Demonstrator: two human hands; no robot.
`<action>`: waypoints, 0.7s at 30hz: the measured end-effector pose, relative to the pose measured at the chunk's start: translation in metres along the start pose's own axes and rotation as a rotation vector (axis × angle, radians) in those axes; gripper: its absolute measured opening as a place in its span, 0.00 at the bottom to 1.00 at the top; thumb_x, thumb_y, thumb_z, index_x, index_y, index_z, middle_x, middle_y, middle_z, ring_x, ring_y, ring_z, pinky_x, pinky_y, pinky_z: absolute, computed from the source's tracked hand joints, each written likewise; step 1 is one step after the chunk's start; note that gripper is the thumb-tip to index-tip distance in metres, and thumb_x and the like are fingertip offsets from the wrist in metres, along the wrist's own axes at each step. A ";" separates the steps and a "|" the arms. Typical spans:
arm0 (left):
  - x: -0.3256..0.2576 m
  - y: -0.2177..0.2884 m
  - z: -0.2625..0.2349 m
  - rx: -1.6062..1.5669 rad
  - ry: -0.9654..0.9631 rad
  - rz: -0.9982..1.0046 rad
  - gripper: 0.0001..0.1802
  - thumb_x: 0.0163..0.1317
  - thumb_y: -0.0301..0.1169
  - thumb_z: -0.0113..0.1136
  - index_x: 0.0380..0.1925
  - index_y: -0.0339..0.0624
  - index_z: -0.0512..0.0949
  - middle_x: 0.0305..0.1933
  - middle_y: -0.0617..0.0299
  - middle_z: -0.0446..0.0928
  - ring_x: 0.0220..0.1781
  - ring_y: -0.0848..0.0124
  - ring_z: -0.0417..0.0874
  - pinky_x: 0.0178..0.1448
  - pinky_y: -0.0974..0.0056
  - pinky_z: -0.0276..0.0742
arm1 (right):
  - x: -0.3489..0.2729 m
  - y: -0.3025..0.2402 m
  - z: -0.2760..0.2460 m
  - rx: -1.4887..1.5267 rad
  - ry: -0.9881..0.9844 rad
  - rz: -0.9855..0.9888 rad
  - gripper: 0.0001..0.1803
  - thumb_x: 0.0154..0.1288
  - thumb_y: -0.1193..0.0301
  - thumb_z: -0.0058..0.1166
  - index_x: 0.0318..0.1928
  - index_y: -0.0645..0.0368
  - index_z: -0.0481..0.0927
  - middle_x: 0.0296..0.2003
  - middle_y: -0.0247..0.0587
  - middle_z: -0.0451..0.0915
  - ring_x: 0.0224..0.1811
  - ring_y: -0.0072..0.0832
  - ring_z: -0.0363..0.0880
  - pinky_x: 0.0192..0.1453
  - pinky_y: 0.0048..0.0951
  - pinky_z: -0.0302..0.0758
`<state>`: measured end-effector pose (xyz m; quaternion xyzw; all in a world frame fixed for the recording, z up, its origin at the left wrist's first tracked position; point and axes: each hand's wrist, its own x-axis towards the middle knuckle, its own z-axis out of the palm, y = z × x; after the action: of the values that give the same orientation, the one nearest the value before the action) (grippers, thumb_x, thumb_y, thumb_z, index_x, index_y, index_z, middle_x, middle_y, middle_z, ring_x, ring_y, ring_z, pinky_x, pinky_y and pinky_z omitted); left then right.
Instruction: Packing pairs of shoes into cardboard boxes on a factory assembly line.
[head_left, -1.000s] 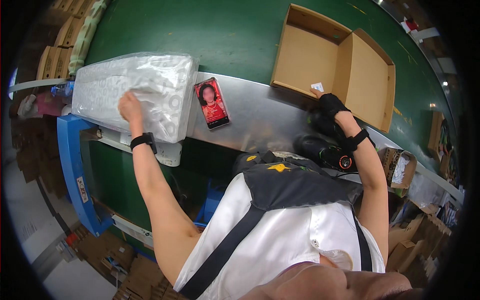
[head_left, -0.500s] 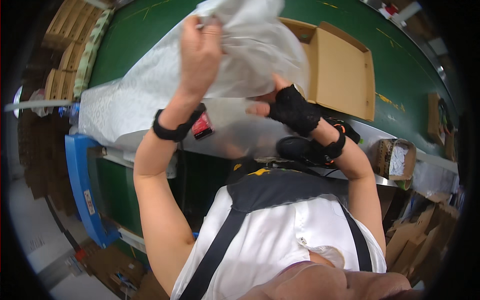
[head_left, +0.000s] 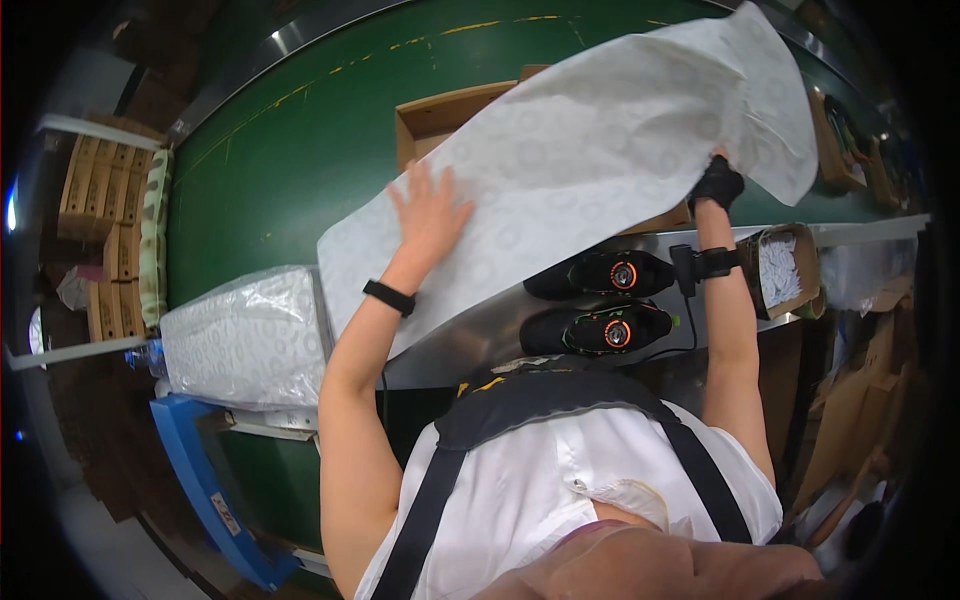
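A large sheet of white patterned wrapping paper (head_left: 600, 130) stretches from the middle to the far right, its right end lifted and creased. My left hand (head_left: 432, 215) lies on its left part with fingers spread. In a black fingerless glove, my right hand (head_left: 717, 182) grips the near edge at the right; the paper partly hides its fingers. Beneath the sheet is an open cardboard box (head_left: 455, 103), mostly covered. Two black shoes with round orange-ringed dials, one farther (head_left: 600, 272) and one nearer (head_left: 597, 328), lie side by side on the metal table edge.
A plastic-covered stack of patterned paper (head_left: 245, 340) is at the left, above a blue frame (head_left: 205, 480). Flat brown boxes (head_left: 105, 190) are stacked at the far left. A small carton of white slips (head_left: 785, 268) stands at the right. The green table (head_left: 340, 130) extends behind.
The paper, earlier bunched up in my left hand, is now spread rightward over the box. My left hand has opened flat on it; my right hand has moved right to its edge. The view has shifted.
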<state>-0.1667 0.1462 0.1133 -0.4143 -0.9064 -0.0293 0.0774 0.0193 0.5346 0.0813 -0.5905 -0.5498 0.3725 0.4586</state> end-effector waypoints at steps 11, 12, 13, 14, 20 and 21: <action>-0.041 -0.098 0.038 -1.447 -0.381 -1.020 0.41 0.50 0.49 0.60 0.52 0.23 0.62 0.51 0.45 0.69 0.50 0.60 0.74 0.54 0.58 0.69 | 0.036 0.043 -0.072 0.098 -0.156 0.374 0.16 0.52 0.58 0.56 0.31 0.58 0.72 0.28 0.35 0.72 0.28 0.21 0.68 0.27 0.24 0.68; -0.042 -0.101 0.046 -1.453 -0.388 -1.011 0.41 0.50 0.49 0.60 0.52 0.23 0.62 0.51 0.45 0.69 0.50 0.60 0.74 0.54 0.58 0.69 | 0.026 0.038 -0.082 0.049 -0.312 0.357 0.19 0.52 0.55 0.56 0.34 0.58 0.72 0.30 0.35 0.72 0.30 0.20 0.69 0.27 0.23 0.68; -0.042 -0.101 0.051 -1.552 -0.381 -0.986 0.37 0.50 0.45 0.61 0.51 0.24 0.63 0.49 0.46 0.70 0.47 0.61 0.75 0.51 0.59 0.72 | 0.019 0.048 -0.090 -0.025 -0.348 0.261 0.23 0.54 0.55 0.55 0.43 0.60 0.70 0.33 0.37 0.74 0.32 0.21 0.70 0.31 0.21 0.69; -0.042 -0.101 0.056 -1.651 -0.374 -0.960 0.34 0.51 0.41 0.62 0.50 0.26 0.64 0.47 0.48 0.72 0.45 0.62 0.77 0.47 0.61 0.74 | 0.003 0.061 -0.107 0.050 -0.529 0.054 0.23 0.57 0.60 0.53 0.49 0.59 0.67 0.36 0.36 0.74 0.38 0.23 0.71 0.37 0.21 0.70; -0.039 -0.079 0.076 -1.661 -0.204 -0.790 0.23 0.54 0.33 0.59 0.48 0.32 0.68 0.44 0.54 0.74 0.42 0.65 0.78 0.45 0.61 0.75 | -0.148 -0.008 -0.172 -0.766 -1.620 -0.575 0.21 0.41 0.56 0.61 0.33 0.57 0.77 0.34 0.40 0.76 0.44 0.33 0.73 0.56 0.46 0.59; -0.036 -0.069 0.080 -1.666 -0.208 -0.786 0.23 0.54 0.33 0.59 0.48 0.32 0.68 0.44 0.54 0.74 0.42 0.65 0.78 0.45 0.61 0.75 | -0.157 0.008 -0.184 -0.908 -1.552 -0.945 0.21 0.41 0.54 0.60 0.33 0.56 0.78 0.34 0.38 0.76 0.43 0.32 0.73 0.59 0.53 0.51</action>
<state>-0.2050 0.0838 0.0291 0.0005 -0.6704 -0.6582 -0.3425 0.1769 0.3550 0.1194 -0.0262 -0.9625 0.1895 -0.1925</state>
